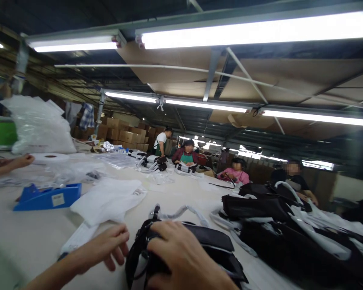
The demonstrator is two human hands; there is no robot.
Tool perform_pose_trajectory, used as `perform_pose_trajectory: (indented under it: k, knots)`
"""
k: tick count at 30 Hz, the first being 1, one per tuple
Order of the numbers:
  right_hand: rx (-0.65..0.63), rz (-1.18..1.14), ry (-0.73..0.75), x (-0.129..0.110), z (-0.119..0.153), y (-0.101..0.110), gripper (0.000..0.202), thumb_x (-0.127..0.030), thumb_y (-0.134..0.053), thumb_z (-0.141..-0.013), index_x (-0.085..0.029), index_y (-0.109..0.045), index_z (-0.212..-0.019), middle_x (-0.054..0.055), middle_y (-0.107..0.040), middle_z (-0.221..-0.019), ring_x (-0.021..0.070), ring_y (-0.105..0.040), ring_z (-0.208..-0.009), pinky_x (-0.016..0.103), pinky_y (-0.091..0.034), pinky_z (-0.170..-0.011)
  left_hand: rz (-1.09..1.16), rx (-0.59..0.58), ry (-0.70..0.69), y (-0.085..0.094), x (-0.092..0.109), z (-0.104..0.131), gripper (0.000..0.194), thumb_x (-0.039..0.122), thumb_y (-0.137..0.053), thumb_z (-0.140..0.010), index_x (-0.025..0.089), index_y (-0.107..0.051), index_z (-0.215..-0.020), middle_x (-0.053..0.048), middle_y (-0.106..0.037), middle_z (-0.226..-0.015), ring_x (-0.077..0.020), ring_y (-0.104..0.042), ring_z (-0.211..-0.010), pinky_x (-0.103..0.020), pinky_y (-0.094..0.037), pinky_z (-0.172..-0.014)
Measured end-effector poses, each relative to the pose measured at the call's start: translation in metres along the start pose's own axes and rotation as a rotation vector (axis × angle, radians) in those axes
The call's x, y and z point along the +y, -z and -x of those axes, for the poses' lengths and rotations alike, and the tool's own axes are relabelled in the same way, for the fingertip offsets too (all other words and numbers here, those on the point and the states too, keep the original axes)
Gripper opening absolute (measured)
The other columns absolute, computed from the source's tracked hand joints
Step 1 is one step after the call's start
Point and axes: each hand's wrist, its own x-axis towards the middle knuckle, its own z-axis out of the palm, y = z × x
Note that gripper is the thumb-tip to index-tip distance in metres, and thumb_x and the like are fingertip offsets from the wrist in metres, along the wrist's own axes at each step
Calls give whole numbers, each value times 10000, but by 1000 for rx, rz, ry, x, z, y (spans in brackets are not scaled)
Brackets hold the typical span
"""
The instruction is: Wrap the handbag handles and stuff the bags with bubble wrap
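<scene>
A black bag (210, 237) with a handle wrapped in white material lies on the white table (166, 193) at the bottom centre. On the bag's near left part rests my right hand (181, 253), its fingers bent over the metal fittings; whether it grips anything there is hidden. Just left of the bag, my left hand (109, 245) hangs with its fingers apart and slightly curled, holding nothing. Behind my left hand lie a white bag (109, 199) of thin material and a blue tape dispenser (48, 197).
Several black bags (296, 237) with wrapped handles are piled at the right. Another person's hands (22, 161) reach in at the left, near a white roll (51, 157) and a heap of clear plastic bags (40, 125). People work along the table's far side.
</scene>
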Motion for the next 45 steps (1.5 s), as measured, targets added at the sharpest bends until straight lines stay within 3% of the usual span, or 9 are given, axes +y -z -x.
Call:
perform_pose_trajectory:
  k: [5,11,13,16,18,27,34,40,45]
  knots:
    - [-78,108,77,-29,-25,-54,145,-301,-664,-847,-178,-654,-773,52,-707,-804,212,-623,-748,323,-418,-605,493,-159,29,-12,-30,13,524,646,-750,-617,210,-531,-808,10,-614,-683,-171,-636,-644,-235,-471,-525]
    - [169,-1106,-675,2,-35,-4,160,-284,-506,-822,-172,-600,-757,25,-672,-788,158,-602,-761,256,-415,-640,113,161,-179,-18,-12,-3,417,582,-617,-703,218,-537,-889,-13,-594,-806,-213,-607,-753,-281,-467,-565]
    - [248,-1238,-803,17,-35,10,174,-321,-548,-778,-162,-611,-745,25,-662,-778,155,-581,-773,258,-393,-657,-125,317,-246,-22,-2,-8,379,527,-499,-782,207,-543,-980,-50,-613,-897,-235,-599,-819,-349,-496,-685]
    - [283,-1262,-783,29,-31,12,217,-373,-612,-743,-157,-625,-728,17,-655,-753,148,-558,-756,268,-377,-678,-369,426,-309,-27,11,-13,338,416,-398,-840,194,-547,-1046,-101,-618,-1080,-234,-597,-862,-415,-462,-857]
    - [289,-1344,-754,30,-27,6,252,-407,-640,-735,-156,-623,-740,15,-659,-754,145,-568,-740,275,-399,-697,-406,335,-322,-29,16,-15,310,394,-395,-844,199,-560,-1021,-86,-640,-1044,-230,-604,-878,-392,-460,-861]
    - [234,-1507,-774,28,-31,5,270,-391,-671,-642,-165,-549,-726,-28,-590,-508,129,-587,-488,214,-367,-485,-194,141,20,-37,3,-28,433,636,-551,-645,235,-390,-670,62,-386,-542,-154,-484,-476,-196,-278,-329]
    - [269,-1488,-864,38,-34,2,336,-287,-566,-555,-199,-452,-859,-69,-594,-511,145,-577,-385,214,-392,-393,-130,61,57,-42,-2,-31,468,676,-572,-564,264,-478,-767,54,-535,-548,-181,-539,-401,-211,-316,-277]
    - [292,-1511,-804,44,-18,12,395,-297,-659,-560,-187,-499,-905,-104,-590,-547,100,-535,-358,231,-452,-425,81,210,116,-37,-7,-38,540,626,-701,-414,259,-467,-733,-9,-640,-677,-257,-631,-537,-268,-397,-293]
    - [260,-1502,-770,44,-19,14,342,-362,-746,-574,-171,-569,-796,-84,-571,-526,73,-469,-376,267,-492,-449,290,10,135,-36,-16,-32,519,615,-790,-469,223,-506,-656,78,-387,-362,-97,-344,-293,-183,-244,-279]
